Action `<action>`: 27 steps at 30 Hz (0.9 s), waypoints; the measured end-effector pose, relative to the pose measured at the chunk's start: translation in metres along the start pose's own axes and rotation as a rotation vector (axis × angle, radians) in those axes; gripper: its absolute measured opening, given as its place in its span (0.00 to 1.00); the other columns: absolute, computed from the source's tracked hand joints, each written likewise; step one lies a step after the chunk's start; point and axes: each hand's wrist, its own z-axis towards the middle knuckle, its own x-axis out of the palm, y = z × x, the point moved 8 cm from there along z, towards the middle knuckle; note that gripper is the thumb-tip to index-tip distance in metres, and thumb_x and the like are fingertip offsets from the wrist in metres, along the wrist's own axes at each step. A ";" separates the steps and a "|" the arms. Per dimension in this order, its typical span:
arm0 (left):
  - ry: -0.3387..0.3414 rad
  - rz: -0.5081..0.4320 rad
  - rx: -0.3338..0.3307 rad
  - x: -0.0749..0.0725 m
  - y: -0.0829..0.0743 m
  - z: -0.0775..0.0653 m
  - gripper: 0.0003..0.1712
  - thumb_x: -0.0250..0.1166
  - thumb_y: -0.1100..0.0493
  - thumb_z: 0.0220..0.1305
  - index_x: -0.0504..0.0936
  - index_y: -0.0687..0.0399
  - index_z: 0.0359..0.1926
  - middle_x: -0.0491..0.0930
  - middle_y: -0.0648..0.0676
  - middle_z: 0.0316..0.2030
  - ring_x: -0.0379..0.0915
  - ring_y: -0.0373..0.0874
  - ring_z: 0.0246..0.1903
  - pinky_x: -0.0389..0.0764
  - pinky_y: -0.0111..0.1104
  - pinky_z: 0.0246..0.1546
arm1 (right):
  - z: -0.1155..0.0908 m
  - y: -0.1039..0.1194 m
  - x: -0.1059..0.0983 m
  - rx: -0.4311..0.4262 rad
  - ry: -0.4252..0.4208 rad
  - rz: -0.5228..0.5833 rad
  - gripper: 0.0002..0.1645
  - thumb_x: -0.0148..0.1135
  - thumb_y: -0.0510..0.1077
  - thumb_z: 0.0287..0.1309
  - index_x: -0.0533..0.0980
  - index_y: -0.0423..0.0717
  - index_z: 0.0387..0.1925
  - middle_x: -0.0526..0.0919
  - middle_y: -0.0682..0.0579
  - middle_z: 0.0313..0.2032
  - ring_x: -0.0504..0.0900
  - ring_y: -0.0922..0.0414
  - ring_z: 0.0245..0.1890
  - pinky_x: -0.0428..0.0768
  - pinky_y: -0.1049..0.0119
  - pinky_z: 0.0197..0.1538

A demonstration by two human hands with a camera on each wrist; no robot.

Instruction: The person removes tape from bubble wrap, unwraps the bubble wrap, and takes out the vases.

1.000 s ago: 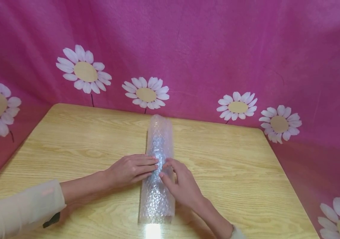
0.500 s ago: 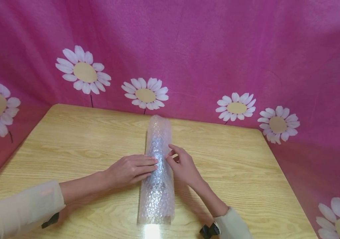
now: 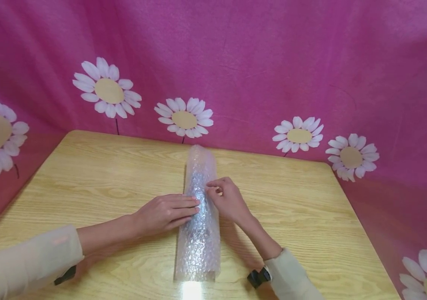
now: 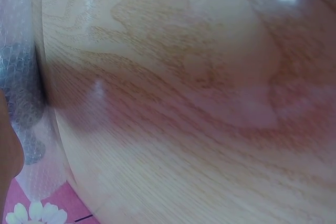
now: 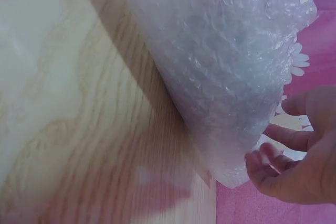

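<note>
A long roll of clear bubble wrap (image 3: 198,250) lies lengthwise down the middle of the wooden table, with something bluish-grey showing faintly inside. My left hand (image 3: 166,211) rests on the roll from the left, its fingers straight across the top. In the left wrist view only a bit of that hand (image 4: 9,156) shows beside the wrap (image 4: 16,24). My right hand (image 3: 228,200) is at the roll's right side, above the left hand's level. The right wrist view has its thumb and index finger apart, close to the bubble wrap (image 5: 220,66), the other fingers loosely bent.
The wooden table (image 3: 292,208) reaches back to a pink cloth (image 3: 243,75) printed with white daisies. A black strap piece (image 3: 258,277) sits by the right cuff, another dark piece (image 3: 65,275) under the left sleeve. Light glares at the table's near edge.
My right hand moved off the top of the roll to its right side, then slightly farther up along it, its fingers bending more. The left hand and roll stay in place.
</note>
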 end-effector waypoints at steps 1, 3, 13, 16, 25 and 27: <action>0.000 -0.005 -0.003 0.000 0.000 0.000 0.19 0.67 0.58 0.64 0.84 0.58 0.56 0.82 0.54 0.56 0.77 0.46 0.57 0.76 0.39 0.58 | 0.001 -0.001 0.000 0.009 0.001 0.001 0.16 0.59 0.43 0.65 0.84 0.38 0.47 0.79 0.44 0.47 0.80 0.49 0.46 0.82 0.58 0.46; 0.000 -0.012 -0.004 0.000 0.000 0.001 0.18 0.66 0.57 0.66 0.85 0.58 0.55 0.82 0.54 0.55 0.77 0.47 0.57 0.76 0.40 0.58 | 0.003 -0.003 0.000 0.028 0.002 0.006 0.14 0.59 0.43 0.65 0.84 0.40 0.45 0.79 0.44 0.50 0.79 0.49 0.51 0.82 0.58 0.49; -0.003 -0.010 -0.008 0.001 0.000 0.001 0.19 0.68 0.57 0.65 0.85 0.58 0.55 0.82 0.54 0.55 0.77 0.47 0.57 0.76 0.39 0.58 | 0.014 -0.003 0.001 -0.024 -0.038 -0.075 0.12 0.61 0.47 0.63 0.80 0.44 0.43 0.84 0.48 0.44 0.83 0.50 0.44 0.83 0.56 0.45; 0.000 -0.005 -0.013 0.001 0.000 0.000 0.19 0.68 0.56 0.65 0.85 0.57 0.55 0.82 0.54 0.55 0.77 0.46 0.57 0.76 0.39 0.58 | 0.017 -0.001 0.002 -0.040 -0.045 -0.108 0.19 0.61 0.48 0.63 0.79 0.41 0.51 0.84 0.46 0.44 0.83 0.49 0.44 0.82 0.55 0.45; -0.006 0.002 -0.004 0.001 0.000 0.000 0.18 0.65 0.56 0.68 0.85 0.57 0.55 0.82 0.54 0.55 0.77 0.46 0.57 0.77 0.39 0.57 | 0.027 0.005 0.003 -0.065 -0.049 -0.185 0.23 0.61 0.47 0.62 0.81 0.37 0.54 0.82 0.42 0.42 0.82 0.48 0.42 0.82 0.55 0.45; -0.010 0.001 0.002 0.001 0.000 0.000 0.17 0.64 0.55 0.70 0.85 0.57 0.55 0.82 0.54 0.55 0.77 0.46 0.56 0.78 0.39 0.56 | 0.028 0.006 0.003 -0.074 -0.055 -0.202 0.22 0.61 0.47 0.62 0.82 0.37 0.53 0.82 0.41 0.44 0.83 0.48 0.42 0.82 0.55 0.45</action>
